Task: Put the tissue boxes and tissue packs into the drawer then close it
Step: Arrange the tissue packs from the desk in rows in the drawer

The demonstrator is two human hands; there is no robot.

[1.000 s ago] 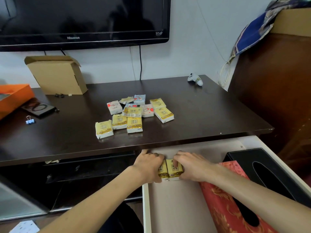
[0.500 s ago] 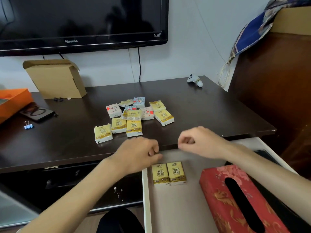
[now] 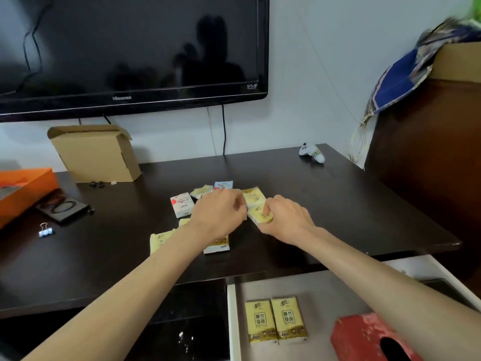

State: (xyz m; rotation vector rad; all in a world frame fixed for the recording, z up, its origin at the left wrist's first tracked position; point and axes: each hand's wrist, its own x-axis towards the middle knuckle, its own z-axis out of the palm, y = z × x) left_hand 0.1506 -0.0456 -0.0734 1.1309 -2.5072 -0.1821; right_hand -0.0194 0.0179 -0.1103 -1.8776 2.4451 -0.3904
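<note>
the right hand (image 3: 285, 218) pinched a yellow plastic tissue pack (image 3: 259, 213) off the dark wooden table (image 3: 351, 204); the left hand (image 3: 218, 214) curled over the neighbouring packs, its grasp unclear; both evidently gathered for the open white drawer (image 3: 320, 295).

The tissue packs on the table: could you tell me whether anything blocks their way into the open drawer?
Nothing visible does. The drawer is open below the table edge, with bare floor behind the two yellow packs and the red tissue box. Both hands are already at the tissue packs.

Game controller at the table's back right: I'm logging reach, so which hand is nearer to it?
Right. The right hand lies in front and left of the game controller; the left hand is farther left, over the tissue packs.
</note>
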